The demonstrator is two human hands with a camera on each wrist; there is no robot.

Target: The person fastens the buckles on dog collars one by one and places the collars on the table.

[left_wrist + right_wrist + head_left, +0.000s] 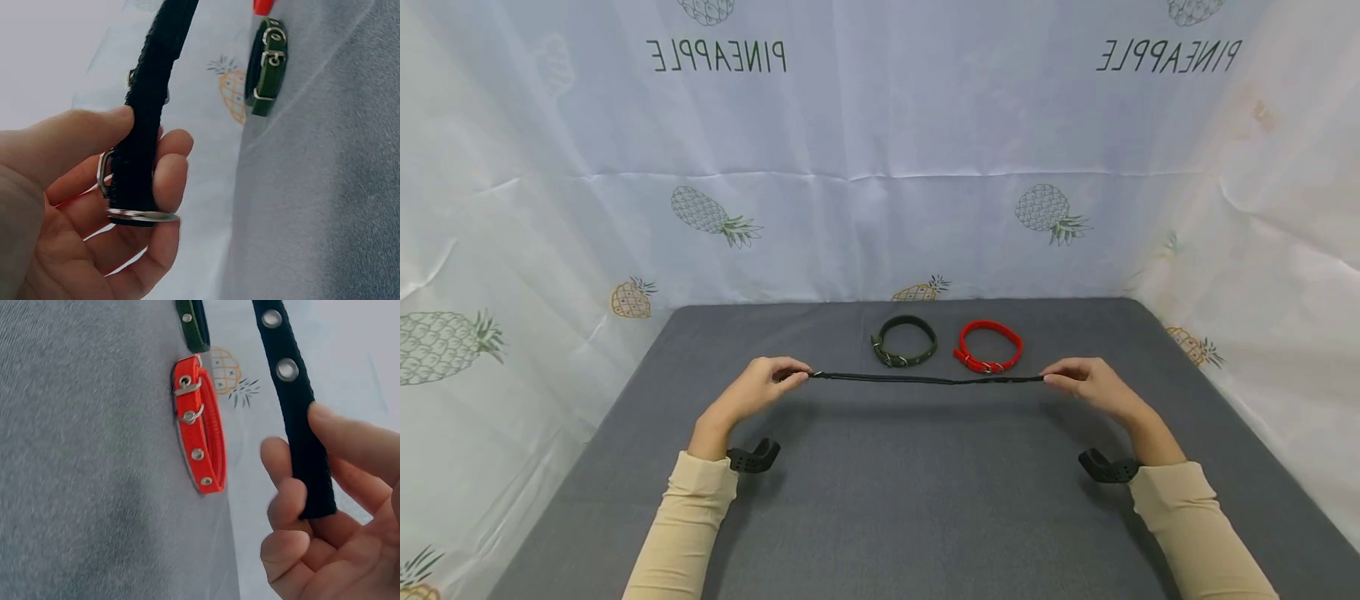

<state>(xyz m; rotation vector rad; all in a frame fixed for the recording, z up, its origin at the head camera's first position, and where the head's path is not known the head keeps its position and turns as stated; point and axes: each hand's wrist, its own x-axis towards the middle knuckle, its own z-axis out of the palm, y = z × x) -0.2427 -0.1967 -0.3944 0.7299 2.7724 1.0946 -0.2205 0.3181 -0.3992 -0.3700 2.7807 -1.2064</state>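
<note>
A black collar [917,380] with metal eyelets is stretched out straight between both hands, above the grey table. My left hand [765,385] pinches its buckle end between thumb and fingers; the left wrist view shows a metal buckle and ring there on the black strap [147,119]. At the other end my right hand [1093,385] pinches the plain tip, with two eyelets showing on the strap [294,394] in the right wrist view. Just behind the stretched collar lie a dark green collar [904,362] and a red collar [1011,357], each buckled into a loop.
The grey table [910,500] runs back to a white curtain [880,233] printed with pineapples, which also hangs along both sides. A black wrist mount [754,457] sits on the left wrist, and another wrist mount [1107,467] on the right.
</note>
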